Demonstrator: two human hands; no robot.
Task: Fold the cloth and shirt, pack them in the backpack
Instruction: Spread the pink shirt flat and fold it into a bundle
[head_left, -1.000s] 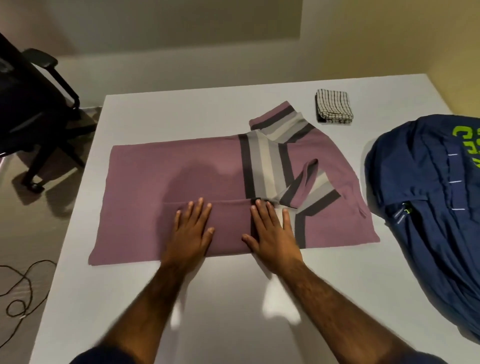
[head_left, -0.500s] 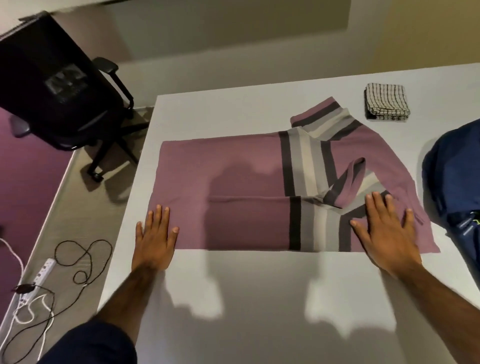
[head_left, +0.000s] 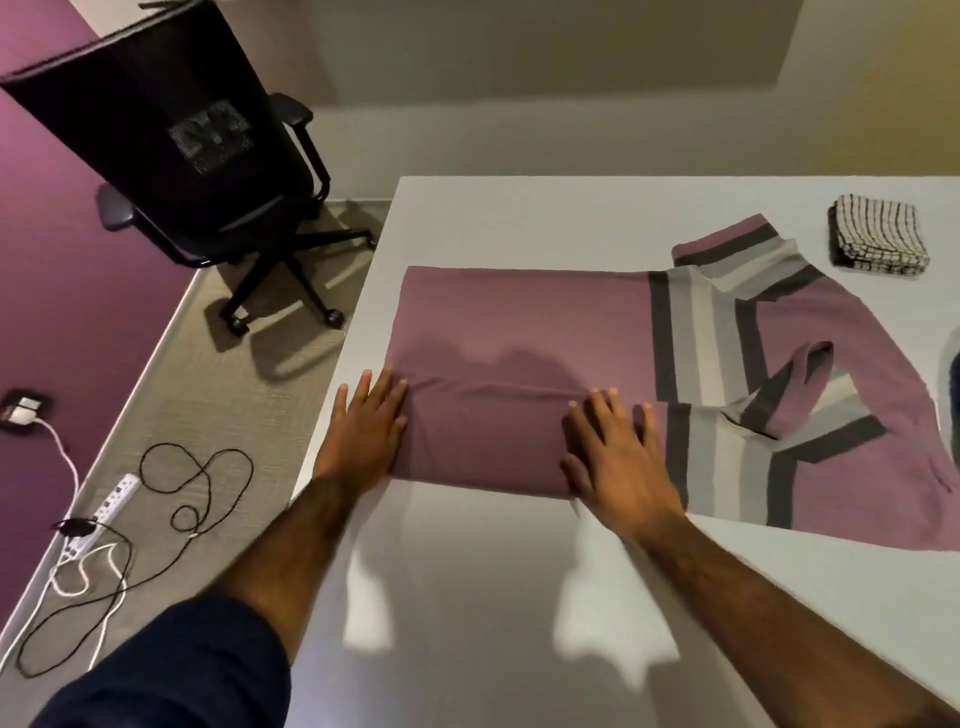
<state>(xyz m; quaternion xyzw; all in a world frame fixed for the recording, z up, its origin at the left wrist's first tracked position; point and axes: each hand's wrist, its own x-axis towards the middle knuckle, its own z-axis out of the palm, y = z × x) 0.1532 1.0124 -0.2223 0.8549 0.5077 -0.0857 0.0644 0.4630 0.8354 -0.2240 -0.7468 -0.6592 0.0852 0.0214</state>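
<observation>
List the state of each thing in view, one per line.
Mauve shirt with grey striped band: lying flat on white table, near edge folded over.
Black-and-white checked cloth: folded, lying beyond the shirt.
Left hand: flat, pressing the shirt's left edge.
Right hand: flat, pressing the folded strip.
White power strip: on floor, cables attached.

A dark navy sleeve (head_left: 171, 670) is worn on the left arm; it is plain, softly creased, and is ended partway up the arm. Beyond it the left forearm (head_left: 301, 545) and left hand (head_left: 363, 436) are left uncovered. The right forearm (head_left: 769, 613) and right hand (head_left: 618, 462) are likewise seen uncovered. Fine dark hair is seen on both forearms.
</observation>
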